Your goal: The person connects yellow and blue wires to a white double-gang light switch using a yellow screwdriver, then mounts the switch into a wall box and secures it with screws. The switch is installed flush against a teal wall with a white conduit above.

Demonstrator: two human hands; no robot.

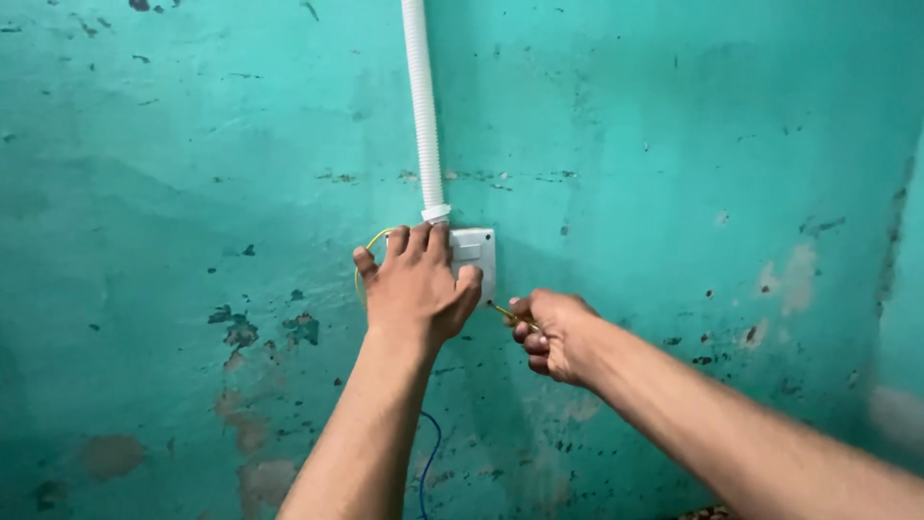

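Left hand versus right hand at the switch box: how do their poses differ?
The left hand lies flat, fingers spread over the white switch box; the right hand is curled shut beside it. The left holds no tool; the right grips a thin yellow-handled tool pointing at the box's lower edge. Both are bare.

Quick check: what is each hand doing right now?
Left hand: open, pressed flat over the white switch box on the wall.
Right hand: closed around a thin yellow tool at the box's lower edge.

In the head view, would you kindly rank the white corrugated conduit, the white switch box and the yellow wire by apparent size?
1. White corrugated conduit
2. White switch box, partly hidden by the left hand
3. Yellow wire, mostly hidden
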